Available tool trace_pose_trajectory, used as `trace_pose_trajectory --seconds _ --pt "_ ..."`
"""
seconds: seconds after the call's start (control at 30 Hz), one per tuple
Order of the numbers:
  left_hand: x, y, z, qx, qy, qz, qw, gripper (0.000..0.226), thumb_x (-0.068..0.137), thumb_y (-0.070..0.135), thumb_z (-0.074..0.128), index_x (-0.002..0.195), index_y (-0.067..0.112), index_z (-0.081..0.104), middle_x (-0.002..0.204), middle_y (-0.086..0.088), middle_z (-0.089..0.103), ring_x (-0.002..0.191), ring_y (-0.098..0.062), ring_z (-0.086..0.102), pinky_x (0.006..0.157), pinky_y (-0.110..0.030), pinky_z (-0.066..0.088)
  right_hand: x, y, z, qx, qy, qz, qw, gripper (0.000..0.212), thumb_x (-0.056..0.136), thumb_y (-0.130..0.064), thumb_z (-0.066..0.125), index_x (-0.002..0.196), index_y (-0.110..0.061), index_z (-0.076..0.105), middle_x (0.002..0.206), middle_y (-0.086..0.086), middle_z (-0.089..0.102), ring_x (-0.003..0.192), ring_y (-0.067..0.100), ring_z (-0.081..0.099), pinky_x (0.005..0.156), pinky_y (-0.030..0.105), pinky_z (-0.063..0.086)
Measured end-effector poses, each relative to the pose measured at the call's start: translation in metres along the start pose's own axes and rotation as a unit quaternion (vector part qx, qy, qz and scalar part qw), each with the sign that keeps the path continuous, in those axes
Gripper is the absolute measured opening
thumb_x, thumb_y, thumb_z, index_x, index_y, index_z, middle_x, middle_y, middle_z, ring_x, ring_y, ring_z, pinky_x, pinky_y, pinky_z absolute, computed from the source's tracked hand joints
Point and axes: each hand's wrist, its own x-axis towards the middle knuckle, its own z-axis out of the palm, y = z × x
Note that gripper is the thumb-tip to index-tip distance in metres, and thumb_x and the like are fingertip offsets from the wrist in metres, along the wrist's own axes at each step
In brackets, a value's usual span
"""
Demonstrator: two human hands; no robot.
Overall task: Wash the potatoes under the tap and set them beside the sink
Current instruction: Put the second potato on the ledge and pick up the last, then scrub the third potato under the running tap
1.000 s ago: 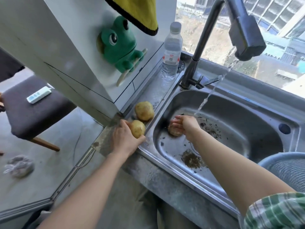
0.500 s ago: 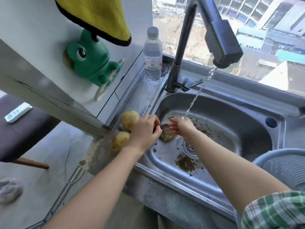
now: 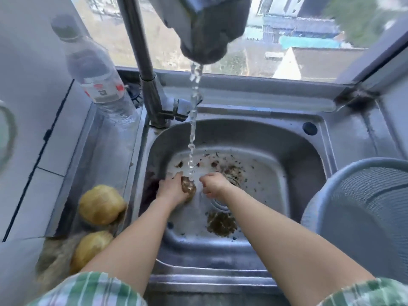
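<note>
Gripping a muddy brown potato (image 3: pixel 189 189) under the stream (image 3: pixel 192 138), the left hand (image 3: pixel 171 191) sits clear of the walls of the steel sink (image 3: pixel 298 151). Right hand (image 3: pixel 213 184): grip relaxed, empty, alongside.

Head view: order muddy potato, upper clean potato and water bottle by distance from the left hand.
1. Muddy potato, held in the left hand under the stream.
2. Upper clean potato, on the ledge to its left.
3. Water bottle, back-left corner.

A clear plastic bottle (image 3: pixel 97 80) is standing upright at the back left, close against the white wall panel (image 3: pixel 33 85) (its label is white with red marks). A blue-grey mesh basket (image 3: pixel 362 217) is sitting at the right edge. Rooftops (image 3: pixel 320 58) are showing through the window (image 3: pixel 167 47) behind.
</note>
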Motion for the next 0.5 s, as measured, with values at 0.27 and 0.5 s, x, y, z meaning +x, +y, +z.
trace_pose_trajectory --seconds 0.27,0.5 --pt "0.011 0.005 0.021 0.070 -0.008 -0.030 0.997 0.091 0.074 0.040 0.081 0.146 0.011 0.032 0.147 -0.020 0.030 0.129 -0.038 0.041 0.100 -0.039 0.045 0.005 0.018 0.007 0.009 0.008 0.034 0.999 0.032 0.098 -0.011 0.043 0.069 -0.023 0.040 0.073 -0.002 0.045 0.063 0.012 0.045 0.081 0.037 0.051" --pt "-0.013 0.022 0.000 -0.310 0.004 -0.010 0.951 0.040 0.074 0.052 0.074 0.101 0.025 0.065 0.101 0.000 0.071 0.103 -0.025 0.067 0.092 -0.037 0.054 -0.018 0.009 0.005 0.211 -0.025 -0.019 0.977 0.025 0.100 -0.032 0.049 0.111 -0.014 0.062 0.095 0.001 0.066 0.085 0.014 0.062 0.069 0.023 0.048"
